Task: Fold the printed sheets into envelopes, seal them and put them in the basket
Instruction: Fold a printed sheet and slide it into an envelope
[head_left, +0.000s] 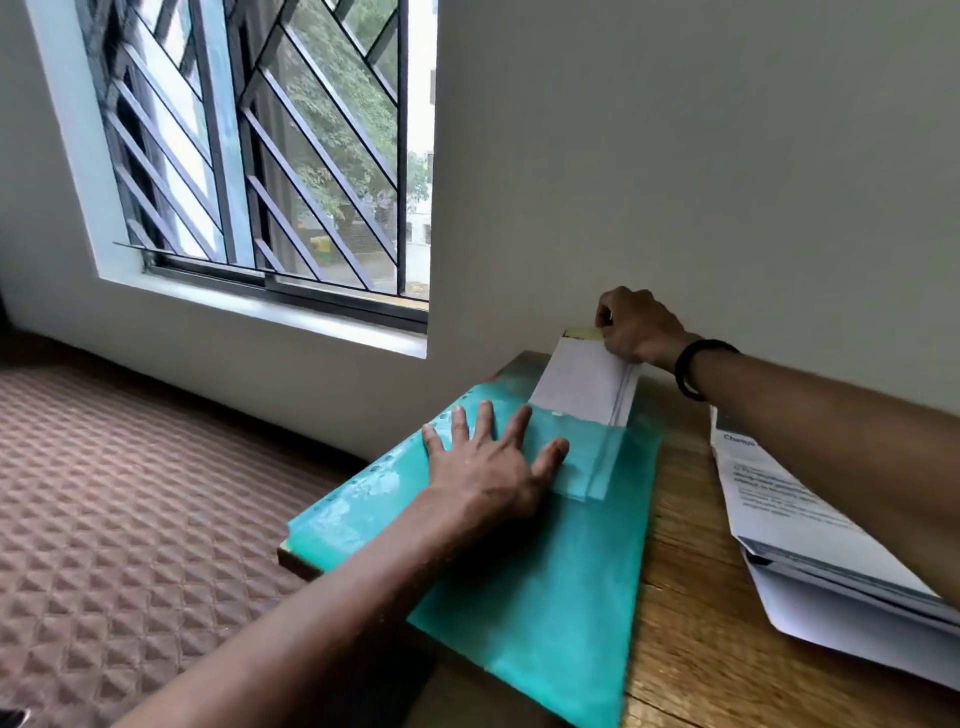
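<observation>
A person is working at a wooden table (691, 597) beside a barred window (260, 156), the left hand (488, 467) lying flat with fingers spread on a translucent green plastic folder (545, 597), pressing it down. The right hand (636, 330) is pinching the far end of a stack of white envelopes (582, 387) that sits half inside the folder's pocket, apparently drawing it out. Printed sheets (779, 499) are waiting in a loose pile near the right forearm, one already creased. No sealed envelope or basket is visible, so the work appears to be at an early stage, with folding, sealing and depositing mostly left.
</observation>
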